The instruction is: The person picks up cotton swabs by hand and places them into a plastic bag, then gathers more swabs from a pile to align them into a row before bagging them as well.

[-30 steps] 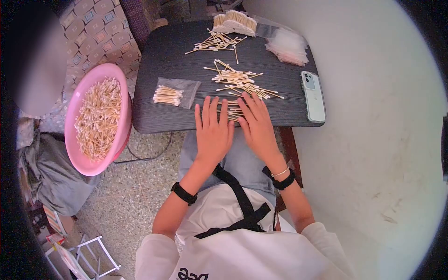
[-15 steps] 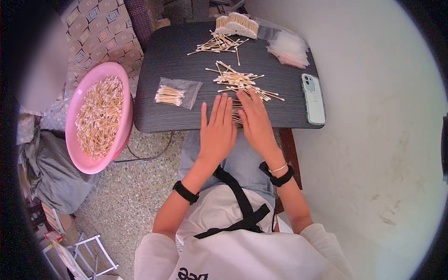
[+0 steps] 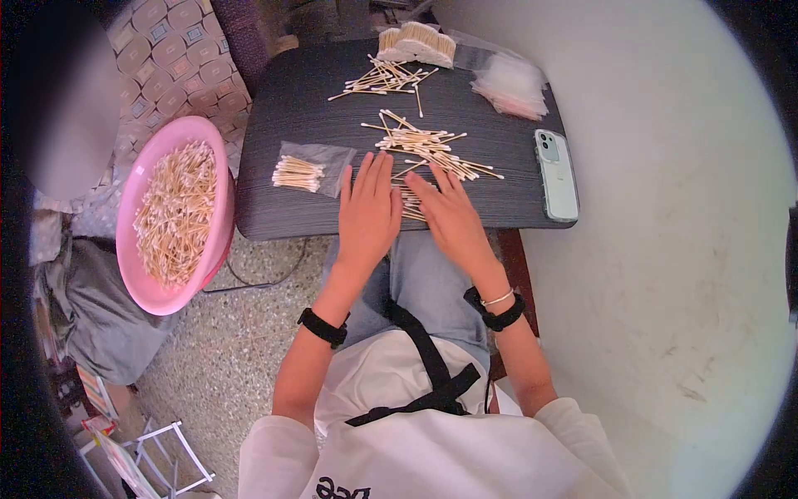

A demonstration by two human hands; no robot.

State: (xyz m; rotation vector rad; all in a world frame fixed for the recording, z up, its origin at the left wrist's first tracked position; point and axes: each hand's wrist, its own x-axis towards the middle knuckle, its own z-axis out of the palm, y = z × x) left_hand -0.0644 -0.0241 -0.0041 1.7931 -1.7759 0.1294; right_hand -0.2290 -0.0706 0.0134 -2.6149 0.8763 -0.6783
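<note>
Palms down at the near edge of the desk [image 3: 291, 100], centre of the frame: left hand [image 3: 367, 218] open, fingers straight and close together, and right hand [image 3: 454, 223] open too, fingers extended and angled toward the upper left. No closed grip visible in either; contact under the palms hidden. Between the two, a small row of swabs [image 3: 411, 205], each with its long axis roughly across the frame, from one hand toward the other. Right ends partly covered by the right hand; left ends just beside the inner edge of the left hand. Right hand seemingly the nearer. Forearms in from the lower part of the frame, slanting inward to the row, wrists low.

Just beyond the fingertips, a loose heap [image 3: 424, 148] at mixed angles. To the left of the left hand, and near its fingertips, a clear bag [image 3: 332, 158] with a neat bundle [image 3: 298, 173] inside. Farther up, a second heap [image 3: 386, 79], then packed stacks [image 3: 420, 43] at the top edge of the desk. Clear sleeves [image 3: 511, 86] at upper right, phone [image 3: 559, 176] face down below. Beside the desk, at left of the frame, a pink tub [image 3: 223, 208] full of loose swabs.
</note>
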